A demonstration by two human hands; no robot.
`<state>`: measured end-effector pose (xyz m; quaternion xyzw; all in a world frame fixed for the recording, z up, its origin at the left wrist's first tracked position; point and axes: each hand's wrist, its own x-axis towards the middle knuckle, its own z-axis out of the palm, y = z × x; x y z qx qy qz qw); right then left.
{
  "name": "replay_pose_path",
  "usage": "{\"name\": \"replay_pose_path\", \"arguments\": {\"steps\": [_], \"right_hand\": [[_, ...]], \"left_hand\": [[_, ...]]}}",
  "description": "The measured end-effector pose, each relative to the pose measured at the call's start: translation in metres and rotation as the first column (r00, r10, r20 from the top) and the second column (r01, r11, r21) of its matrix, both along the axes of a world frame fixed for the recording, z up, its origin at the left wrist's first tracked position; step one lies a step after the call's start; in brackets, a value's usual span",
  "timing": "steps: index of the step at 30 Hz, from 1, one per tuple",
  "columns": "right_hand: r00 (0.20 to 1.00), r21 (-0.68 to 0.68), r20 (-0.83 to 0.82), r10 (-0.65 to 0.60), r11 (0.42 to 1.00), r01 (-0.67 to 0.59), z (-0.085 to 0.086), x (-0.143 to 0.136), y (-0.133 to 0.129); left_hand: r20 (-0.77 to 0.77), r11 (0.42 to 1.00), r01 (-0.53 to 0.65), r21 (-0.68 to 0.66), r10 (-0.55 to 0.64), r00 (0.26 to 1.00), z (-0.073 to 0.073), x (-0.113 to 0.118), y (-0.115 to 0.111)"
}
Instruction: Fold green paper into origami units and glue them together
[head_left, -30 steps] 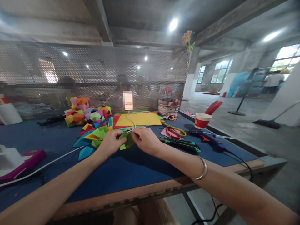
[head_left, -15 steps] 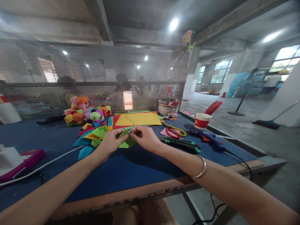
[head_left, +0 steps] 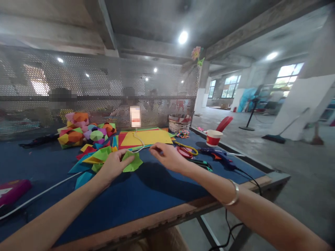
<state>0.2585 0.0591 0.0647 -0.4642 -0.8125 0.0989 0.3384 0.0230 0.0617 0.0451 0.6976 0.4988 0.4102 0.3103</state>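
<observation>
My left hand (head_left: 116,164) is closed on a folded piece of green paper (head_left: 133,162), pinched between thumb and fingers above the blue tabletop. My right hand (head_left: 167,156) hovers to the right of that paper, apart from it. Its fingers are curled together, and nothing shows in them. Folded paper pieces in green, yellow, red and blue (head_left: 84,177) lie beside and behind my left hand. A stack of coloured paper sheets (head_left: 146,138), yellow on top, lies beyond both hands. Scissors with red and yellow handles (head_left: 192,149) and a green-and-black utility knife (head_left: 204,163) lie beyond my right forearm.
At the right are a blue glue gun (head_left: 222,157) with its cord and a paper cup (head_left: 213,138). A woven basket (head_left: 180,122) stands at the back. Paper balls (head_left: 70,137) sit at the back left, before a perforated metal screen (head_left: 104,83). A white cable (head_left: 47,190) crosses the left side.
My right hand has let go of the green paper and moved away from it. My left hand keeps hold of the paper. The view has turned somewhat to the right.
</observation>
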Motion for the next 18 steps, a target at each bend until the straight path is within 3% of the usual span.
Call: {"name": "replay_pose_path", "arguments": {"steps": [4,7,9,13,18], "right_hand": [[0.955,0.003,0.106,-0.276,0.961,0.277,0.013,0.080,-0.018],[0.839,0.016,0.184,-0.512,0.855,0.518,0.021,0.148,-0.033],[0.765,-0.008,0.228,-0.603,0.784,0.620,0.020,0.184,-0.040],[0.737,-0.156,0.275,-0.617,0.728,0.668,0.007,0.222,-0.042],[0.797,-0.247,0.093,-0.597,0.762,0.599,-0.016,0.229,-0.033]], "left_hand": [[0.028,0.995,-0.031,-0.096,0.034,0.999,0.001,0.004,-0.003],[0.049,0.988,-0.051,-0.143,0.059,0.997,0.002,0.008,-0.006],[0.057,0.986,-0.061,-0.158,0.071,0.996,0.003,0.010,-0.008],[0.057,0.984,-0.070,-0.161,0.080,0.995,0.005,0.012,-0.009],[0.060,0.988,-0.067,-0.139,0.076,0.995,0.005,0.009,-0.007]]}}
